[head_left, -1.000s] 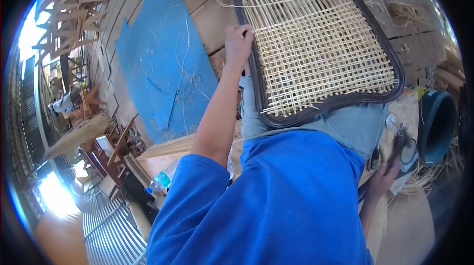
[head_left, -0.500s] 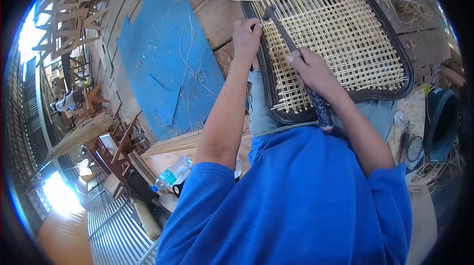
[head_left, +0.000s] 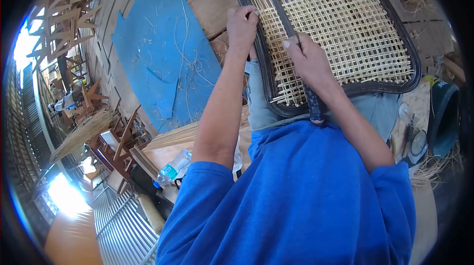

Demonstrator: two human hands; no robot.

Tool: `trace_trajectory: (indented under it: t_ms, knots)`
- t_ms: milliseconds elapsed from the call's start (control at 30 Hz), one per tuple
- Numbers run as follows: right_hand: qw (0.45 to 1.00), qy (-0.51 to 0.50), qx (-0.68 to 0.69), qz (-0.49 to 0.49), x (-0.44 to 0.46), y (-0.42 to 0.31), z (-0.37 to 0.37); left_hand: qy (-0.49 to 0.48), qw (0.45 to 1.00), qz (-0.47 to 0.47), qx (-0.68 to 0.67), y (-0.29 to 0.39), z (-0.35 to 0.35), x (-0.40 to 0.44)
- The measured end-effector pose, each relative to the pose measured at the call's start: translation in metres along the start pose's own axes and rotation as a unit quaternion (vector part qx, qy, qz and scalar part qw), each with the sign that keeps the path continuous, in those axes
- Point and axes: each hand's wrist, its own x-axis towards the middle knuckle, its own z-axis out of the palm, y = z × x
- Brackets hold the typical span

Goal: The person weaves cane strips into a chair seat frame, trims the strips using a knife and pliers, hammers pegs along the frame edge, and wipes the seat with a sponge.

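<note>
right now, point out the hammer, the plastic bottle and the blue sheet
hammer [head_left: 282, 16]: head view, on the shaft
plastic bottle [head_left: 169, 171]: head view, on the label
blue sheet [head_left: 159, 53]: head view, near its middle

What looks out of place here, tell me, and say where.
Thin pale strands lie scattered over the blue sheet, like uncleared litter. The plastic bottle seems to lie on its side near the left elbow, as if tipped over; I see no spill.
</note>
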Motion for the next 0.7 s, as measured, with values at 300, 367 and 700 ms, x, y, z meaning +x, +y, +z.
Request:
trace_trajectory:
  t_ms: [300, 367, 700]
  knots:
    - [0.998, 0.018, 0.022, -0.056, 0.007, 0.017, 0.011, 0.005, 1.000, -0.011, 0.016, 0.008, -0.003, -0.003]
    - [0.999, -0.007, 0.047, 0.003, 0.004, 0.010, 0.003, -0.010, 0.999, -0.024, 0.019, 0.011, -0.002, -0.007]
    - [0.999, 0.013, 0.029, 0.001, -0.004, 0.001, -0.006, 0.074, 0.993, -0.066, -0.058, -0.002, 0.006, -0.041]
